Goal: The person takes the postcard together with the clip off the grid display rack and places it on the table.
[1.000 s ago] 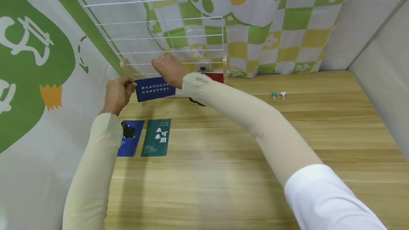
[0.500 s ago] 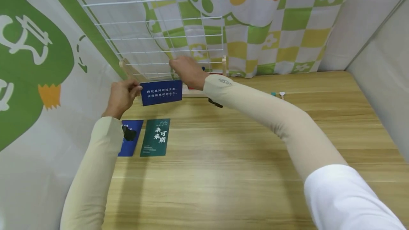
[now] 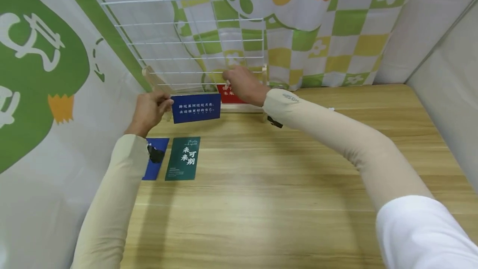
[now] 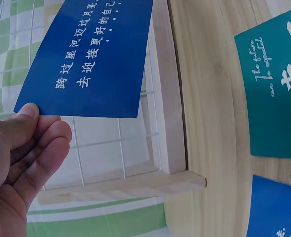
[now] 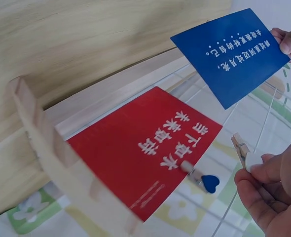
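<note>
My left hand (image 3: 149, 109) pinches the corner of a dark blue card (image 3: 196, 108) printed with white characters, held in front of the white wire grid (image 3: 164, 44). In the right wrist view, my right hand (image 5: 271, 190) pinches a small wooden clothespin (image 5: 241, 149) between thumb and fingers; its pale end is partly covered. That hand is just right of the blue card, apart from it. A red card (image 5: 150, 148) hangs on the low part of the grid, with a blue-heart clothespin (image 5: 200, 177) at its edge. My right hand covers part of the red card in the head view.
On the wooden table (image 3: 261, 202) lie a green card (image 3: 183, 159) and another blue card (image 3: 154, 169), partly behind my left wrist. A white-heart clothespin (image 3: 331, 109) shows just above my right sleeve. Wooden feet (image 4: 130, 186) support the grid; a patterned curtain (image 3: 336, 32) hangs behind.
My right hand has moved right along the grid, from the blue card to in front of the red card. My left hand has shifted the blue card slightly right.
</note>
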`<state>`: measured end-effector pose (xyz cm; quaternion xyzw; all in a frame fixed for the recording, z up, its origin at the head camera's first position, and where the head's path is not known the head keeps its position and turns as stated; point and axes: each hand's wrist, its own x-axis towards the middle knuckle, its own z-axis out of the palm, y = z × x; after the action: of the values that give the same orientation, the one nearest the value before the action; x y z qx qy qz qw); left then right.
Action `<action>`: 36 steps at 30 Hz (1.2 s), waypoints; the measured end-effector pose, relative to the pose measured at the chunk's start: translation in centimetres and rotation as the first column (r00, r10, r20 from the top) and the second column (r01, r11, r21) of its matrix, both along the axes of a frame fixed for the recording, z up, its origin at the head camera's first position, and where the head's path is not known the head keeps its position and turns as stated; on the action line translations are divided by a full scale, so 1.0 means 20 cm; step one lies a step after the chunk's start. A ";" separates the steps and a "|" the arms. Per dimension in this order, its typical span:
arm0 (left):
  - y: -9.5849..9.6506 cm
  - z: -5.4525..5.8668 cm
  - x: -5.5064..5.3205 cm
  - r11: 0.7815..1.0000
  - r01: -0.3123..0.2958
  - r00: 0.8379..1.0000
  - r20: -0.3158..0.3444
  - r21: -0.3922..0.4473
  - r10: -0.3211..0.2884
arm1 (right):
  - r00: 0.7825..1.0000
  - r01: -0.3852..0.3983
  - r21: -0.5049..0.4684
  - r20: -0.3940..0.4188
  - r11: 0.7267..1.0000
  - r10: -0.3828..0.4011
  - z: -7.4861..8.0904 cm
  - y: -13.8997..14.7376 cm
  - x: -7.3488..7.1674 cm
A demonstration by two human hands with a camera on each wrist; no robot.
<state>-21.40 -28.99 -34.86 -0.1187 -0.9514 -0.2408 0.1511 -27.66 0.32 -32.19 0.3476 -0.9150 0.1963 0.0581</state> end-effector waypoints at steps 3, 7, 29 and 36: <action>0.01 -0.01 0.00 1.000 0.021 1.000 -0.008 -0.001 -0.021 | 1.000 0.002 -0.012 0.009 1.000 -0.002 0.00 0.04 0.01; 0.03 -0.02 0.00 0.999 0.040 0.999 0.005 0.007 -0.040 | 1.000 0.011 -0.020 0.011 1.000 -0.011 0.00 0.09 0.03; 0.08 -0.09 0.00 0.988 0.127 0.977 0.161 0.091 -0.140 | 0.999 -0.037 -0.063 -0.016 0.997 0.036 -0.09 0.42 0.14; 0.11 -0.12 0.01 0.989 0.128 0.973 0.184 0.074 -0.140 | 0.998 -0.012 -0.067 -0.069 0.998 0.008 -0.16 0.54 0.15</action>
<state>-21.30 -26.81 -37.28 -0.1544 -0.9433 -0.2899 0.0474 -24.69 11.04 -35.43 0.3565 -0.9036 0.2152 0.1002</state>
